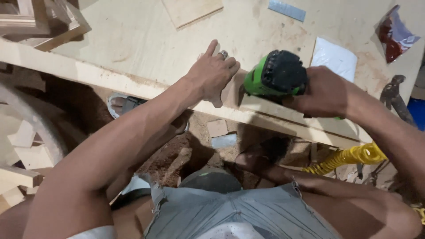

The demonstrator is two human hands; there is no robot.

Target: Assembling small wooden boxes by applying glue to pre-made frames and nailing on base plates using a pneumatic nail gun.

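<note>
Green power tool (pixel 275 74) clamped in my right hand (pixel 325 92), nose at the wood strip (pixel 265 116) on the desk (pixel 146 40) w/ left hand (pixel 214 73) flat, fingers spread (no finished fixing visible, so prob. mid-job).

One head-worn camera looks steeply down, close over the plywood workbench (pixel 146 40).

Plywood workbench (pixel 146 40) (dusty), sawdust-strewn floor (pixel 177 159) below

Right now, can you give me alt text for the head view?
Seen from above, the right hand grips a green and black power drill at the edge of a plywood workbench, while the left hand presses flat on the wood beside it. A coiled yellow hose hangs below.
</note>
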